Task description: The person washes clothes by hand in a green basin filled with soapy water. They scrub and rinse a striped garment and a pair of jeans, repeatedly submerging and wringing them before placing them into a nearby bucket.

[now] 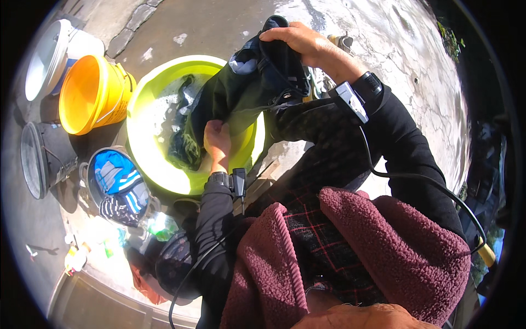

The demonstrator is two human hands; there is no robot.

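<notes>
A pair of dark trousers [233, 90] hangs slanting over a large yellow-green basin [141, 159], its lower part down in the soapy water. My right hand [301, 44] is closed on the upper end near the waistband, above and beyond the basin's right rim. Farther down, my left hand [217, 140] is closed on the cloth over the near right part of the basin. Its fingertips are partly turned from view. Suds [164, 112] and bunched dark wet cloth [183, 145] show in the water; where the trousers end among it, I cannot tell.
Left of the basin stand a yellow bucket [82, 98], a white bucket [46, 60] and a dark grey bucket [33, 159]. A tub of blue and striped clothes [118, 181] sits near the basin's left rim. Cables [405, 175] run along both my forearms.
</notes>
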